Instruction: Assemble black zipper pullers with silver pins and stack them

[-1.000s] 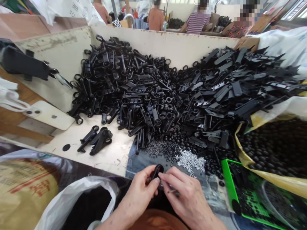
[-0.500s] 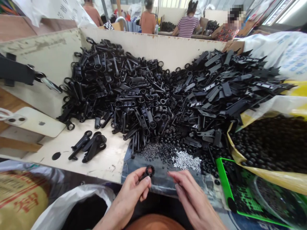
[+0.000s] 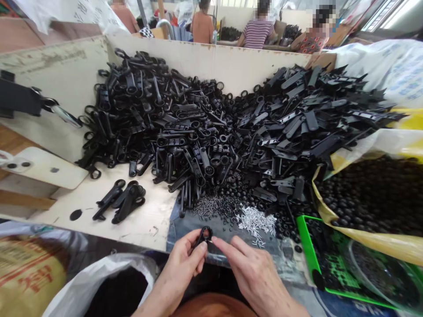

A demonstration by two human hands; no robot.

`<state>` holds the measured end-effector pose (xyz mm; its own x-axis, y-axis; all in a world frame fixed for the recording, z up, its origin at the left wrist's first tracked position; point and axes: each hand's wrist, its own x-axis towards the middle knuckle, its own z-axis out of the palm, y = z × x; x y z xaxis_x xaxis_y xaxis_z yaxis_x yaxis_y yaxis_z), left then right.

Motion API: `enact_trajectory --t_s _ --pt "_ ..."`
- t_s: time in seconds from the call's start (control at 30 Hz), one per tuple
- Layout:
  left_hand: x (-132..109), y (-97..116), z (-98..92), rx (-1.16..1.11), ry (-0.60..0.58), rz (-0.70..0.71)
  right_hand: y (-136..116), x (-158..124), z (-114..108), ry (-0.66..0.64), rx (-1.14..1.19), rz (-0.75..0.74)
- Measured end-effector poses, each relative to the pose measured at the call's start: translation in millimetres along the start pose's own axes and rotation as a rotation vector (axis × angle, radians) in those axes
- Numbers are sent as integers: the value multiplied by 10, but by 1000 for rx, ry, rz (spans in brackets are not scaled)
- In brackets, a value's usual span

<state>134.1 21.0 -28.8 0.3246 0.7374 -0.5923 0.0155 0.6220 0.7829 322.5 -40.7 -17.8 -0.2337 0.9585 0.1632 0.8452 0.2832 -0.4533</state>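
My left hand [image 3: 180, 264] is closed around a black plastic part with a ring-shaped end [image 3: 206, 230], and the ring sticks up past the thumb. Most of the part is hidden by my fingers. Against the ring's near side, my right hand [image 3: 254, 268] pinches what looks like a small silver metal pin [image 3: 210, 241], barely visible at the fingertips. Just beyond my hands lies a heap of silver pins [image 3: 256, 220], a few of them scattered toward me. Small black round pieces [image 3: 228, 193] lie behind it.
Black ring-ended parts [image 3: 155, 105] and flat black pieces [image 3: 307, 119] are piled against the board walls. Several ring-ended parts [image 3: 130, 198] lie at left, near a white phone [image 3: 49, 167]. A green tray [image 3: 309, 251] and bag of black balls [image 3: 380, 193] stand right. People sit beyond.
My right hand has moved left from beside the pin heap to the ring of the black part. Some pins are now spread toward me. My left hand keeps its hold.
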Motion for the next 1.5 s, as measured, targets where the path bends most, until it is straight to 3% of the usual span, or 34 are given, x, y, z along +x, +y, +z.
enact_trajectory --t_s 0.57,0.83,1.0,1.23,1.5 --pt "97 -225 78 7 60 65 -63 -54 197 -28 -142 62" --pt "88 -190 117 21 93 42 -129 -52 249 110 -196 32" --pt "77 -204 87 35 49 54 -183 -47 247 106 -231 25" --pt "136 -381 4 176 50 105 -290 -14 207 -30 -328 -7" --pt "193 -399 -6 220 205 250 -494 313 -72 -381 -267 199"
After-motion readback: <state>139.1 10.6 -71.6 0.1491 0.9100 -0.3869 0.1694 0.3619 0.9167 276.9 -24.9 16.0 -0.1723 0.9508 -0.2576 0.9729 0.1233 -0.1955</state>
